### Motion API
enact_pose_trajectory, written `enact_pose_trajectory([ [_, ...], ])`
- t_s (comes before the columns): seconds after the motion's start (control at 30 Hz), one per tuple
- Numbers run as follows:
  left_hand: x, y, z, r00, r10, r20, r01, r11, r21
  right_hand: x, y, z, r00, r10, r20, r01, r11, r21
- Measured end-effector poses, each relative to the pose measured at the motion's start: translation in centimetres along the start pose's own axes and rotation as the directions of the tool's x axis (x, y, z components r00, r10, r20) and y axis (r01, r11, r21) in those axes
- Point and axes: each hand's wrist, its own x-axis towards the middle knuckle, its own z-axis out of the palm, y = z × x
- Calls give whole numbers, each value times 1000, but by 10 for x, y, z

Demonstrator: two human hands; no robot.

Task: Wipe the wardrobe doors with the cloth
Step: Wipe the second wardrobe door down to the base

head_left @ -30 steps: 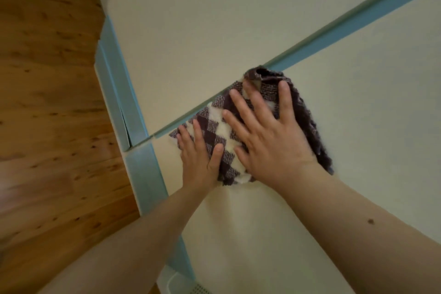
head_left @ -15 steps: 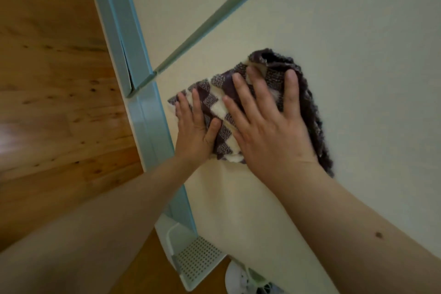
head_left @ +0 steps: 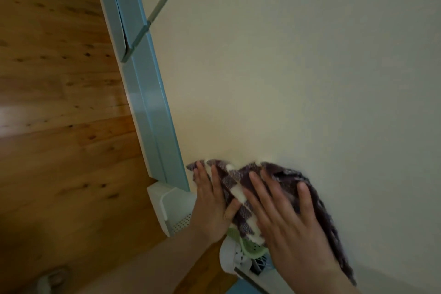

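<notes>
On the wardrobe door, hands half-hide a blurred, perhaps bunched cloth.

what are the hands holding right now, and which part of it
Neither grips anything: the left hand presses the left end of the checked cloth and the right hand its middle, flat against the wardrobe door.

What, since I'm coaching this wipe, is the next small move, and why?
Probably slide the purple-and-white checked cloth rightward: the left hand and right hand press it flat on the cream wardrobe door beside its blue edge strip, with bare panel stretching right.
</notes>
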Motion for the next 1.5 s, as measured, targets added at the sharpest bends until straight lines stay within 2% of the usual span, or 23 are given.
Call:
enact_pose_trajectory([
  [0.1, -18, 8, 9, 996, -84, 27, 85, 994, -61, -13, -4, 2, 997, -26, 69, 28, 999, -21],
  [0.27, -14, 10, -2, 979, -148, 143, 156, 987, -46, -2, 8, -20, 929, -55, 365, 115, 983, -143],
  [0.37, 1, 5, -15, 972, -147, 181, 154, 988, -21, 22, 18, -37, 921, -169, 350, 228, 964, -134],
  [0.43, 18, 3, -25, 972, -165, 167, 172, 985, -31, 44, 27, -49, 925, -188, 330, 234, 967, -105],
  [0.57, 69, 1, -57, 967, -238, 90, 248, 960, -127, 108, 49, -69, 946, -154, 285, 191, 976, -108],
  [0.73, 131, -16, -98, 972, -233, 34, 236, 962, -140, 176, 68, -83, 977, -121, 174, 152, 972, -179],
  [1.07, 235, -26, -161, 964, -217, -152, 180, 958, -225, 273, 107, -117, 993, -103, 60, 117, 945, -305],
  [1.3, 280, -44, -203, 980, -168, -108, 145, 970, -196, 313, 114, -125, 997, -66, 48, 78, 944, -320],
  [1.5, 287, -52, -209, 980, -183, -78, 157, 951, -265, 323, 108, -119, 999, -24, 31, 33, 946, -321],
])
